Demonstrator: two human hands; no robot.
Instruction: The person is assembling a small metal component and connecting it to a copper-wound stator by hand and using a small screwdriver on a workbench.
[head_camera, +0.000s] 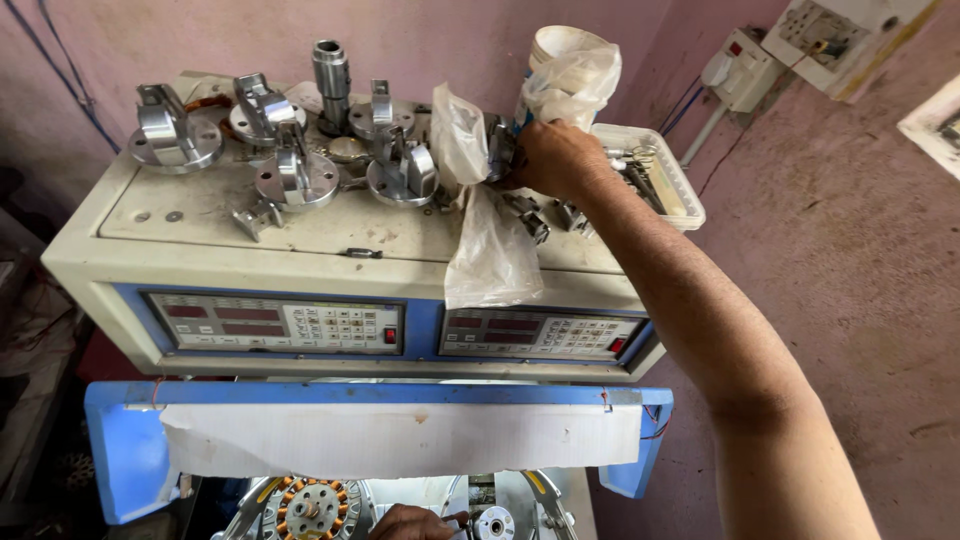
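Right hand (552, 160), arm outstretched, fingers closed on a metal part (500, 148) beside a clear plastic bag (490, 250) atop the machine (250, 215).

Pink plastered walls (450, 30), stained and scuffed. White switch box (742, 68) and socket board (835, 35) mounted at right. Even daylight.

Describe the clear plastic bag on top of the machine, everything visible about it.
The clear, crinkled thin plastic bag lies on the cream metal machine top, its lower end drooping over the front edge toward the right red-digit control panel. Its upper part bunches up near the right hand, which reaches among small metal parts beside it; whether the fingers grip the bag is unclear. It looks limp and seemingly empty.
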